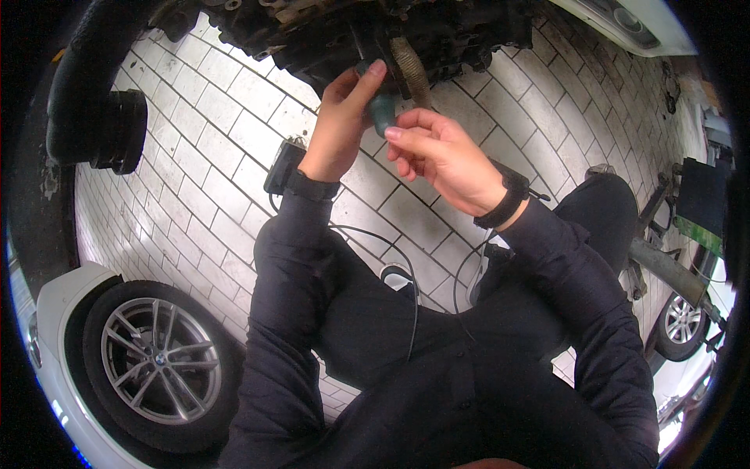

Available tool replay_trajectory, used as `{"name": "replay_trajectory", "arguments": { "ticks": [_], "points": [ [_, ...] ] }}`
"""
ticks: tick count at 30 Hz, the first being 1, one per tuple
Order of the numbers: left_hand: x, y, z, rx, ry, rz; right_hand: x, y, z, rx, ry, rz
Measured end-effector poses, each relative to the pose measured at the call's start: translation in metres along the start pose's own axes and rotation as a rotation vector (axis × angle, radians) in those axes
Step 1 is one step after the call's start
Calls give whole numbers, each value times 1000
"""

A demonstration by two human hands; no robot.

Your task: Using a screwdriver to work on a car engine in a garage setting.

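A screwdriver with a dark green handle (381, 112) points up into a dirty dark engine (469, 35) at the top of the view. Its thin shaft runs into the shadow there, and I cannot make out what the tip meets. My left hand (341, 113) is closed round the upper part of the handle, thumb on top. At the handle's lower end, the thumb and fingers of my right hand (437, 152) pinch it. A tan ribbed hose (411, 66) hangs from the engine just right of the screwdriver.
White tiled floor (211, 117) spreads beneath. A black pipe (90, 102) curves down at the far left. A car wheel (160, 359) stands at lower left, another wheel (680, 324) at far right. Cables (391, 242) run from the straps on my wrists.
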State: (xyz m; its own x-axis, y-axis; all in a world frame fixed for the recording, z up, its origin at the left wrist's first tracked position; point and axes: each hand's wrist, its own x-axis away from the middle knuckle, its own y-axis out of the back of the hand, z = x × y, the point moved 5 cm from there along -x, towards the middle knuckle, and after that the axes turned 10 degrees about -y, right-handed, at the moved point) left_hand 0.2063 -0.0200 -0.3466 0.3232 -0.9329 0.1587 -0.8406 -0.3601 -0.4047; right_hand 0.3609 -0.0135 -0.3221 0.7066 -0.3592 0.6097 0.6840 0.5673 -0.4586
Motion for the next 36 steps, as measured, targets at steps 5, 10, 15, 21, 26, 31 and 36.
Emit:
{"name": "replay_trajectory", "arguments": {
  "ticks": [5, 10, 15, 21, 26, 31, 36],
  "points": [
    [1, -1, -8, 162, -6, 44, 0, -1, -3, -109, -16, 103],
    [-1, 3, -1, -10, -28, -34, 2, 0, -6, -20, -14, 24],
    [2, -2, 5, -29, -42, -82, 0, -1, -4, 104, 34, -6],
    [2, -8, 1, 57, -20, -34, 0, 1, -4, 3, 25, 7],
    [14, -19, -17, -78, -23, -8, 20, -11, -2, -90, 64, 30],
    [52, -49, -41, -45, -230, 18, 60, -30, -9, 12, 168, 1],
    [62, -49, -55, -43, -348, -2, 65, -32, 3, 222, 306, -84]
  ]
}}
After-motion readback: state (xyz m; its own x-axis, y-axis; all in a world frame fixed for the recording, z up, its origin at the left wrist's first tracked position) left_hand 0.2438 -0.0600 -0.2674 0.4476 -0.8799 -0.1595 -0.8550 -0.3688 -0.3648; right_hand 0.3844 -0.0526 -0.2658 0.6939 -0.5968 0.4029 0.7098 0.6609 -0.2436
